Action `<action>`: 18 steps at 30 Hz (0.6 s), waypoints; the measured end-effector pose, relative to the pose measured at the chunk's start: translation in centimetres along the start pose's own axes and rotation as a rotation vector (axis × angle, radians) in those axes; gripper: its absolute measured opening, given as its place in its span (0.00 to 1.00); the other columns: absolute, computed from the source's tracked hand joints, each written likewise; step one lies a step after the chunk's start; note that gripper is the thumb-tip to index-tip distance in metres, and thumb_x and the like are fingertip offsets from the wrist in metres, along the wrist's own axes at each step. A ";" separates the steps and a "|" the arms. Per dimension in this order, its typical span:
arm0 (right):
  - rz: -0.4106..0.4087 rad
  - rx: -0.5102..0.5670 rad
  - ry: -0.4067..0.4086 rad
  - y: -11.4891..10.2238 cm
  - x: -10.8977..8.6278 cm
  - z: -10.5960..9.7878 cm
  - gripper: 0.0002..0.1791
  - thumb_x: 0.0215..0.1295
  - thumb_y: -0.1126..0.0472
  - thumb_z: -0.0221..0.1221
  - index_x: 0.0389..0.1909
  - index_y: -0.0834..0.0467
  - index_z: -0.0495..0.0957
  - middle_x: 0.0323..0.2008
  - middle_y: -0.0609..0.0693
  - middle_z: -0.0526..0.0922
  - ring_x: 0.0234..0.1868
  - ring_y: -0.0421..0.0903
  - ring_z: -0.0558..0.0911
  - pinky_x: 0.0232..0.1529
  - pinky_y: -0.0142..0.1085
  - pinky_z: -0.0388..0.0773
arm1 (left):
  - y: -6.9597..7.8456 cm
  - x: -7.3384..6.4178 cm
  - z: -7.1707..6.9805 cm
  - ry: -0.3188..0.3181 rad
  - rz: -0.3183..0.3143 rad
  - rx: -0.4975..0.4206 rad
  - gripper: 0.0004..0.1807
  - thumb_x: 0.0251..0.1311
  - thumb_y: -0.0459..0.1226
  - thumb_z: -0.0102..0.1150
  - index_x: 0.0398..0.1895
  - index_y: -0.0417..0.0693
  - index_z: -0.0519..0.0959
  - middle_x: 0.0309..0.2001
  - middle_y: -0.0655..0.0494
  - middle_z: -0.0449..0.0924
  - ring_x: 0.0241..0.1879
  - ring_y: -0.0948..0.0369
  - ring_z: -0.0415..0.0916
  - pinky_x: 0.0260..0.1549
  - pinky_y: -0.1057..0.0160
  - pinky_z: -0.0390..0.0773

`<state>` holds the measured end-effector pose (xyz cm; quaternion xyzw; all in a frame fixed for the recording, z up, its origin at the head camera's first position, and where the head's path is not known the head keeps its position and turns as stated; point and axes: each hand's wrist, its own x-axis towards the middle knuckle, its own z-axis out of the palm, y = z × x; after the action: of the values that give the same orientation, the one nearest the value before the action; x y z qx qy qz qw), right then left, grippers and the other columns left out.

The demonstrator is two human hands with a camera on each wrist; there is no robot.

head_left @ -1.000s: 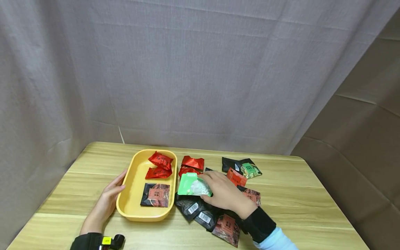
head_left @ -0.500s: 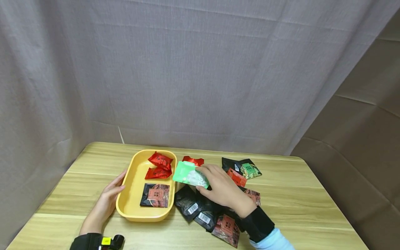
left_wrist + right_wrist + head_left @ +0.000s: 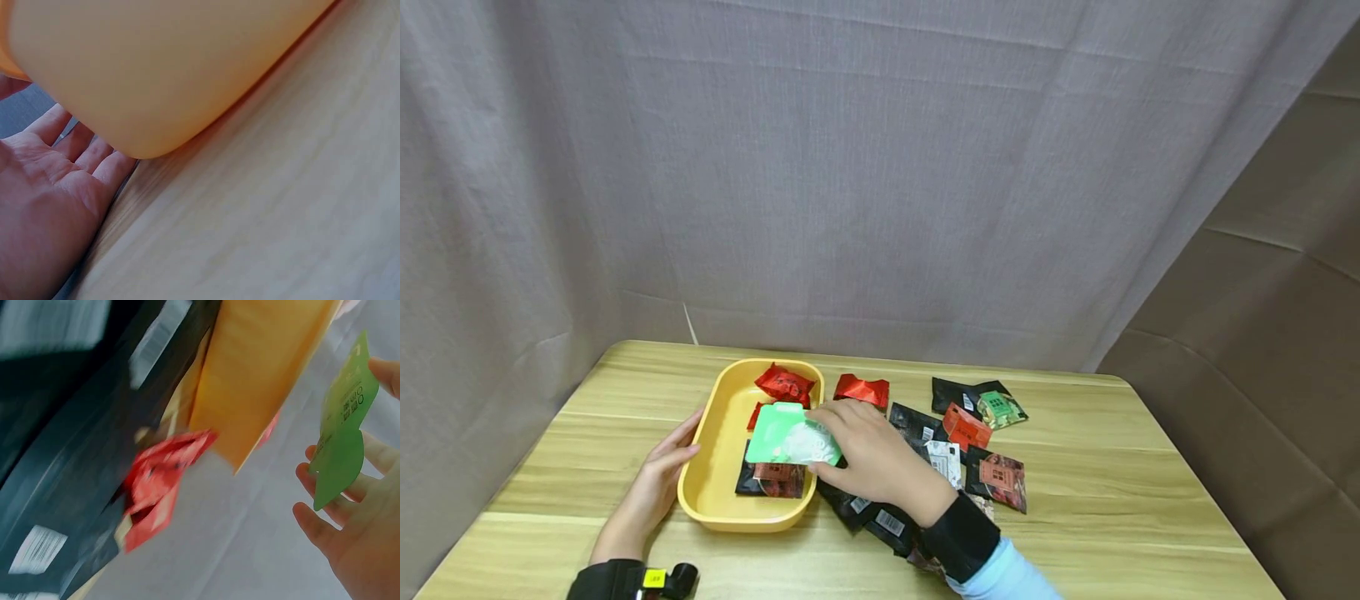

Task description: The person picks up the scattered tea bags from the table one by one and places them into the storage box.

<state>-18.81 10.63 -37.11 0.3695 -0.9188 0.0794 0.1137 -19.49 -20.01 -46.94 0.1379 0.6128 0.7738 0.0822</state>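
My right hand (image 3: 872, 454) pinches a green packet (image 3: 771, 435) with a pale picture on it, between thumb and fingers. The packet is over the yellow tray (image 3: 715, 479), overlapping a red wrapped packet (image 3: 784, 383) and a black-and-brown sachet (image 3: 748, 482) inside. In the right wrist view, small print shows on the back of the green packet (image 3: 344, 419). My left hand (image 3: 658, 479) rests against the tray's left side. In the left wrist view, its fingers (image 3: 94, 153) lie nearly straight along the tray's outer wall, and the palm faces up.
Right of the tray lie a red wrapped packet (image 3: 861, 390), several black sachets (image 3: 891, 527), an orange-red packet (image 3: 966, 427) and a brown-printed sachet (image 3: 997, 477). A black-and-green sachet (image 3: 1000, 406) lies farther back. Grey curtain (image 3: 880, 183) hangs behind the wooden table (image 3: 1112, 500).
My right hand has carried the green packet left from above the pile to over the tray. It uncovered a white-labelled sachet in the pile. The left hand and tray stay put.
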 end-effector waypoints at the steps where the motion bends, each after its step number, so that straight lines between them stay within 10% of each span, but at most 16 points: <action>1: -0.019 -0.005 0.000 -0.5 0.3 0.1 0.36 0.59 0.39 0.56 0.65 0.52 0.65 0.60 0.51 0.74 0.63 0.48 0.69 0.66 0.47 0.67 | 0.0 0.0 0.0 -0.007 0.006 -0.002 0.32 0.70 0.33 0.34 0.74 0.37 0.40 0.76 0.54 0.41 0.60 0.79 0.62 0.54 0.80 0.71; 18: -0.078 -0.076 -0.124 -5.7 3.2 2.9 0.37 0.58 0.36 0.54 0.64 0.53 0.67 0.57 0.48 0.77 0.58 0.44 0.73 0.60 0.41 0.73 | 0.1 -0.2 0.0 -0.013 0.014 -0.003 0.33 0.70 0.34 0.35 0.74 0.36 0.39 0.75 0.55 0.42 0.59 0.81 0.61 0.54 0.83 0.67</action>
<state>-17.53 3.82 -38.74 0.4046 -0.9114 0.0169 0.0736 -19.27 -20.07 -46.86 0.1471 0.6103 0.7742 0.0810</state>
